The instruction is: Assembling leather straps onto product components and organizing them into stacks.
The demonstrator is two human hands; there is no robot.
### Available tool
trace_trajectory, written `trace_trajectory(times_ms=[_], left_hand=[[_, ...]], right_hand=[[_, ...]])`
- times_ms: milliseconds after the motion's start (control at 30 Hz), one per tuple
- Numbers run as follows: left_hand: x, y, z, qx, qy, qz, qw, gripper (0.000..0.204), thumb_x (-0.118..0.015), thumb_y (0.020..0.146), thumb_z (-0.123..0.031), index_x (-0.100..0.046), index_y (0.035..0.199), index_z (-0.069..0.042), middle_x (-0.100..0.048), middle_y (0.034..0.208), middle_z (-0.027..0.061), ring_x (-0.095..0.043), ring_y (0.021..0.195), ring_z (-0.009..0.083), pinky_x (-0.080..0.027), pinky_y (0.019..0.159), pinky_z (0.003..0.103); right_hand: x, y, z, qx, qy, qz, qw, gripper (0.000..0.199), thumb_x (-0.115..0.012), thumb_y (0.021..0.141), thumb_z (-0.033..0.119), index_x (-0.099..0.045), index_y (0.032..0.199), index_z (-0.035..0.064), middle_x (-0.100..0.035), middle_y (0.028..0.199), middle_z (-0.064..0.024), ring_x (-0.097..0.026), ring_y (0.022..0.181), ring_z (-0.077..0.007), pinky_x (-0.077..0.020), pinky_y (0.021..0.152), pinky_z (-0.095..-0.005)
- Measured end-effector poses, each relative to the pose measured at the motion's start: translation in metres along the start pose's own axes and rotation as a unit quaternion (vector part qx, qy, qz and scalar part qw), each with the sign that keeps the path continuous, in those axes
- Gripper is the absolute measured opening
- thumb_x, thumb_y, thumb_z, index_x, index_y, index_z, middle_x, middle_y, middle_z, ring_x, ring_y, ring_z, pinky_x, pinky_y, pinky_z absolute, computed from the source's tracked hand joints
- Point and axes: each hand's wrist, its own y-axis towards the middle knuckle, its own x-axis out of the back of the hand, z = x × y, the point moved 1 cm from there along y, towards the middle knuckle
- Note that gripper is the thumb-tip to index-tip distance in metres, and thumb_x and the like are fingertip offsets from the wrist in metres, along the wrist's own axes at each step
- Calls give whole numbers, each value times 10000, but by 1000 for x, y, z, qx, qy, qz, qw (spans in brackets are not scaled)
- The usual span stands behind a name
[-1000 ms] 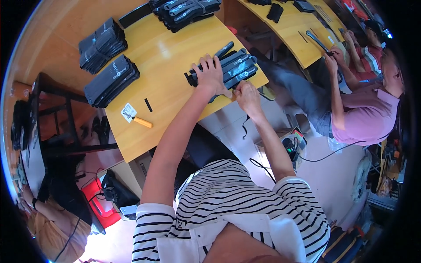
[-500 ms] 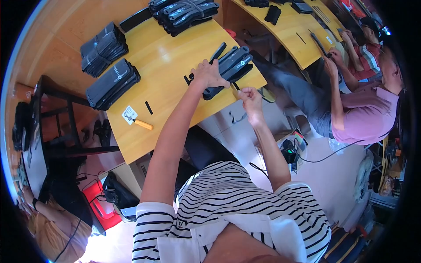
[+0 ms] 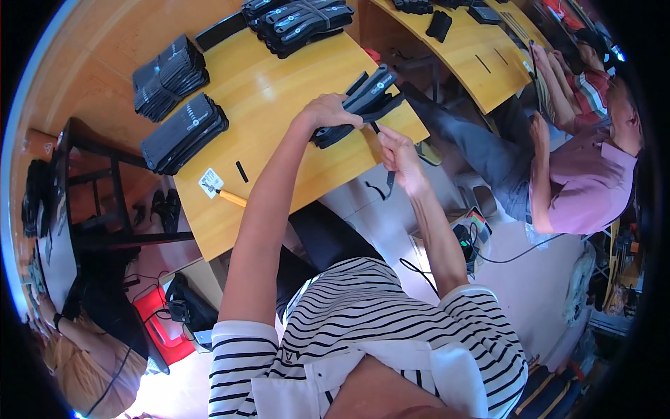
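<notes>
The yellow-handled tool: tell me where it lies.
The yellow-handled tool lies near the wooden table's front left edge, beside a small black strip, left of the left hand.

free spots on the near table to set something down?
Bare wood runs mid-table, bordered by the two black stacks at the left edge, the bundle at the far edge and the pile under the left hand. Near corner: small scraper and black strip. Crowded at the right edge, around the right hand.
</notes>
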Motion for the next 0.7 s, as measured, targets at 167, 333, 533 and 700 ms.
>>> trace_trajectory(times_ms=[167, 333, 533, 700], left_hand=[[15, 2, -1, 15, -57, 59, 997, 624, -671, 569, -472, -661, 1053, -78, -655, 952, 139, -613, 857, 238, -464, 772, 319], [23, 4, -5, 29, -49, 71, 996, 633, -672, 566, -461, -652, 1060, -65, -652, 968, 147, -612, 875, 250, -464, 782, 323], [17, 1, -14, 16, -28, 39, 999, 829, -682, 515, -404, -507, 1210, 12, -604, 1077, 223, -604, 958, 307, -468, 822, 343], [11, 3, -31, 42, 32, 78, 996, 913, -712, 449, -421, -482, 1222, 6, -606, 1090, 207, -607, 979, 308, -479, 826, 351]], right_hand=[[3, 16, 1, -11, 43, 60, 997, 306, -511, 916, 140, -565, 1204, 51, -298, 523, 102, -239, 407, -9, -157, 376, -193], [6, 35, 0, 3, -29, 67, 997, 287, -486, 911, 96, -584, 1175, 40, -362, 536, 93, -257, 407, -10, -193, 382, -177], [2, 42, -3, 91, -73, 12, 993, 177, -485, 886, 46, -637, 972, 15, -525, 614, 27, -382, 455, -48, -275, 410, -183], [0, 45, -4, 80, -46, -15, 996, 109, -499, 834, 24, -608, 831, 17, -534, 615, 7, -436, 496, -54, -312, 415, -197]])
